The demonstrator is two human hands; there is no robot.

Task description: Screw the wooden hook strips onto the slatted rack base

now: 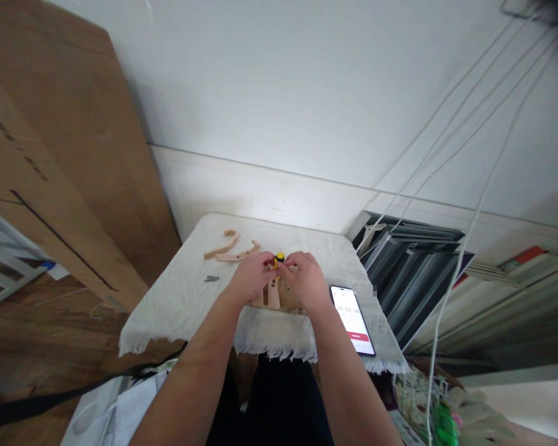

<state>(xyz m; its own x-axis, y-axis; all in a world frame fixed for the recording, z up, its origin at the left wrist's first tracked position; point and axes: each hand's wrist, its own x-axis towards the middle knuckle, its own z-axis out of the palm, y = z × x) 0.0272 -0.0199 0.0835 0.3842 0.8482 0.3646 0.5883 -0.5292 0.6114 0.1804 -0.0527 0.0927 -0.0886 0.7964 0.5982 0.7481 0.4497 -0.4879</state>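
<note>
Near the middle of the cloth-covered table, my left hand (255, 271) and my right hand (303, 272) meet around a small yellow and black screwdriver (279, 256). Fingers of both hands are closed on it from either side, partly covering it. Beneath it lies a pale wooden piece (273, 296) with dark holes, on a rough brown board (288, 298). The screwdriver's tip is too small to make out. Two curved wooden pieces, one a plain hook shape (222, 244) and one with holes (239, 254), lie to the left, beyond my left hand.
Small grey metal parts (211, 279) rest on the white fringed tablecloth (177, 297). A phone (352, 319) showing a timer lies at the right. Large cardboard (74, 142) leans at left; grey panels (404, 266) stand at right, where white cables (481, 186) hang. A wall is behind.
</note>
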